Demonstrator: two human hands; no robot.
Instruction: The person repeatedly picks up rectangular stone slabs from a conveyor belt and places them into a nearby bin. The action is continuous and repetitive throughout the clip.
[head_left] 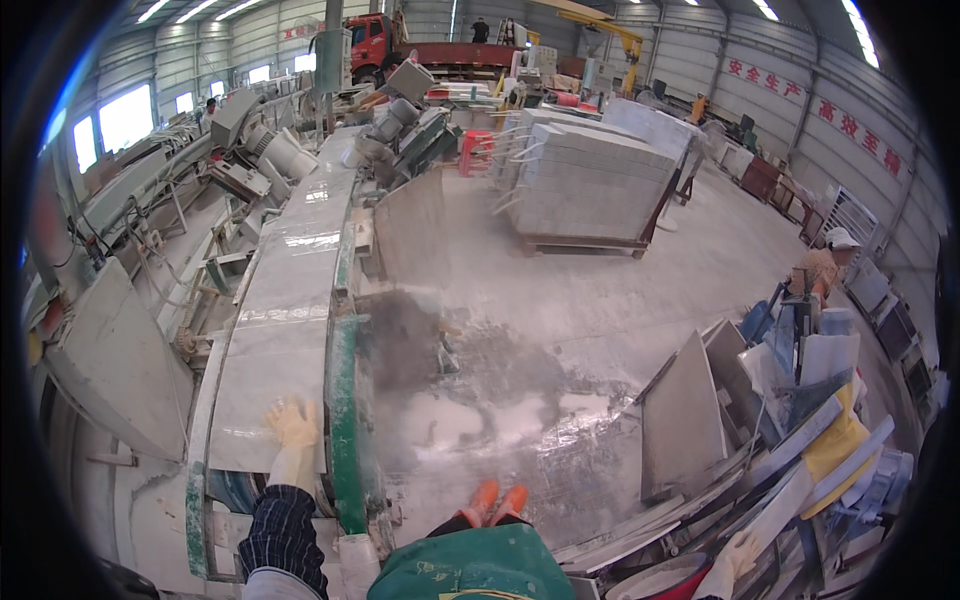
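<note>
My left hand (292,424), in a cream rubber glove, lies with fingers apart on the near end of a pale stone slab (262,385). The slab rests flat on a long conveyor (345,430) with a green side rail. Behind it, more wet, shiny slabs (305,245) run in line toward the machinery. Out at the lower right, my right hand (740,556), gloved alike, hangs apart from the conveyor, near a heap of stone offcuts (790,455). Its fingers look loosely extended, with nothing visible in them.
Thin stone panels (685,415) lean at the right. A large stack of grey slabs (590,180) stands on a pallet farther off. Cutting machinery (285,150) flanks the conveyor. Another person (825,265) is at the far right. Puddles (520,418) wet the floor beside my orange boots (495,500).
</note>
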